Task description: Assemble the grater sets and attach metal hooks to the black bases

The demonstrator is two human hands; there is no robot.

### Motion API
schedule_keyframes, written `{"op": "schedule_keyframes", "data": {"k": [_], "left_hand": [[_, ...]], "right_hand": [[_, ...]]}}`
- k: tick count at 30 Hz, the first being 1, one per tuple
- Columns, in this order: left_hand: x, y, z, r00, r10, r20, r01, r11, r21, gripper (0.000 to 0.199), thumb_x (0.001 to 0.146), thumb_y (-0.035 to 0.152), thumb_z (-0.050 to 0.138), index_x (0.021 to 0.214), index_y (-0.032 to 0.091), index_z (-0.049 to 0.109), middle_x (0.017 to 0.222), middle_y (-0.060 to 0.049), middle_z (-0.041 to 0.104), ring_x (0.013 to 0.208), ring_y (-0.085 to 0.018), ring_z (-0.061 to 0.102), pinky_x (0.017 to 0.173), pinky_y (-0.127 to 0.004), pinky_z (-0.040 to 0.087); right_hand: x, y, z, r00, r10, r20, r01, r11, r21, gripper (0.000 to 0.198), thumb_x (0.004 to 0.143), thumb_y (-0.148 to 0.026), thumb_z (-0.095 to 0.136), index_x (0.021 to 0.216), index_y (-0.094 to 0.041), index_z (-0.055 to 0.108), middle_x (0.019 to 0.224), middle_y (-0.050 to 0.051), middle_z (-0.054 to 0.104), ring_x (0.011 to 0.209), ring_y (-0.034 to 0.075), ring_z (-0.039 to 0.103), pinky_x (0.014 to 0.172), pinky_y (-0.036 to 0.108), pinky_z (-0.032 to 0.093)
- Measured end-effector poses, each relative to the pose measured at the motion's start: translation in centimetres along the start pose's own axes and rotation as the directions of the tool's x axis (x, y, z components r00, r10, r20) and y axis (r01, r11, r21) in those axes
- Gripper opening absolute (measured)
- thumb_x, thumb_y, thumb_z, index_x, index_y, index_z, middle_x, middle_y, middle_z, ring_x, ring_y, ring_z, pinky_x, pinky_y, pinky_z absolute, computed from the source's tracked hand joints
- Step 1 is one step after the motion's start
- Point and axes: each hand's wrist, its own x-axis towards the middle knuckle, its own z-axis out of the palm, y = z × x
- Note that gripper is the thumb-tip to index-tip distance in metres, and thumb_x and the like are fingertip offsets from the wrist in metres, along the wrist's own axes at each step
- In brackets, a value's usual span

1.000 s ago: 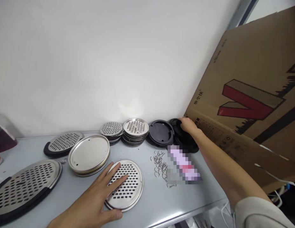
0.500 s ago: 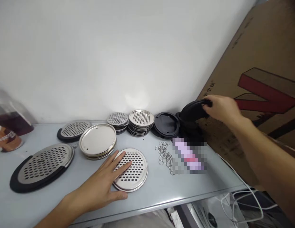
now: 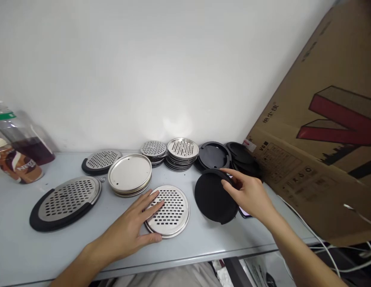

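Observation:
My right hand (image 3: 248,193) pinches the rim of a black round cover (image 3: 214,197), tilted above the right-hand part of the table. My left hand (image 3: 136,223) lies with spread fingers on the left edge of a perforated metal disc (image 3: 172,211), which sits flat, apparently on another disc. Left of it, plain metal discs (image 3: 130,173) are piled up. Two perforated discs in black rims lie further left, a near one (image 3: 68,199) and a far one (image 3: 103,159). By the wall stand stacks of small perforated discs (image 3: 154,148) and larger slotted ones (image 3: 183,148).
Black ring-shaped parts (image 3: 214,155) and more black covers (image 3: 242,153) sit at the back right. A phone (image 3: 245,213) shows partly behind my right hand. A large cardboard box (image 3: 311,139) leans at right. A bottle (image 3: 30,143) and a drink container (image 3: 20,165) stand at far left.
My right hand has brought the black cover from the back-right pile down and left, towards the perforated disc. The cover now hides the small metal rings. My left hand stays on the disc.

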Motion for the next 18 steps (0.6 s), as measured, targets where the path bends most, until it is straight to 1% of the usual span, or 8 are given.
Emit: {"op": "schedule_keyframes", "data": {"k": [4,6,10,12,14,16,18], "left_hand": [[0.1,-0.1,0.0,1.000,-0.007,-0.002,0.007,1.000,-0.011,0.076,0.084,0.056,0.066,0.150,0.039,0.032,0.163,0.000,0.020,0.148,-0.032,0.020,0.118,-0.053,0.027],[0.0,-0.2,-0.1,1.000,-0.003,-0.009,0.003,1.000,-0.030,0.076,0.084,0.055,0.066,0.150,0.039,0.033,0.163,0.000,0.020,0.148,-0.032,0.022,0.118,-0.053,0.028],[-0.1,-0.4,0.0,1.000,-0.010,-0.005,0.009,0.999,-0.043,0.072,0.087,0.054,0.064,0.150,0.039,0.033,0.163,0.000,0.018,0.148,-0.032,0.022,0.118,-0.053,0.028],[0.0,-0.5,0.0,1.000,-0.005,0.004,0.005,0.999,-0.034,0.070,0.087,0.054,0.063,0.150,0.040,0.034,0.164,0.000,0.017,0.148,-0.032,0.020,0.118,-0.053,0.028],[0.1,-0.4,0.1,1.000,0.000,0.012,0.000,1.000,-0.016,0.070,0.088,0.054,0.062,0.150,0.040,0.034,0.164,0.000,0.015,0.149,-0.033,0.018,0.117,-0.054,0.028],[0.2,-0.3,0.0,1.000,-0.001,0.016,0.001,1.000,0.003,0.070,0.088,0.055,0.061,0.150,0.040,0.033,0.164,0.000,0.014,0.149,-0.034,0.015,0.117,-0.056,0.028],[0.4,-0.1,-0.1,1.000,0.001,0.010,-0.001,1.000,0.013,0.069,0.088,0.056,0.061,0.150,0.040,0.034,0.164,0.001,0.013,0.150,-0.034,0.012,0.116,-0.058,0.027]], "right_hand": [[0.2,0.0,1.4,0.996,0.044,0.071,-0.047,0.998,0.046,0.037,0.084,-0.040,0.054,0.113,-0.024,0.071,0.060,-0.002,0.056,0.052,0.017,0.052,0.056,0.029,0.040],[0.1,0.2,2.1,0.993,0.078,0.085,-0.084,0.994,0.071,0.039,0.084,-0.041,0.053,0.113,-0.022,0.072,0.058,-0.002,0.055,0.053,0.018,0.052,0.055,0.029,0.039],[-0.9,0.2,4.4,0.982,0.100,0.160,-0.123,0.983,0.139,0.043,0.088,-0.041,0.050,0.119,-0.018,0.068,0.059,-0.001,0.058,0.054,0.019,0.054,0.055,0.030,0.039],[-1.7,-0.1,5.8,0.974,0.074,0.213,-0.108,0.982,0.153,0.044,0.091,-0.041,0.047,0.123,-0.017,0.064,0.060,0.000,0.060,0.056,0.020,0.057,0.056,0.030,0.040],[-2.3,-0.6,6.9,0.967,0.044,0.252,-0.079,0.989,0.128,0.045,0.094,-0.041,0.044,0.127,-0.016,0.061,0.063,0.002,0.064,0.059,0.022,0.060,0.059,0.032,0.042],[-2.6,-1.0,7.6,0.963,0.019,0.270,-0.042,0.996,0.079,0.045,0.097,-0.042,0.041,0.130,-0.016,0.058,0.071,0.006,0.068,0.066,0.025,0.065,0.063,0.033,0.044],[-2.5,-1.4,7.8,0.957,-0.027,0.289,0.009,0.998,0.063,0.045,0.098,-0.044,0.040,0.131,-0.018,0.056,0.082,0.009,0.072,0.075,0.027,0.068,0.067,0.034,0.045]]}}
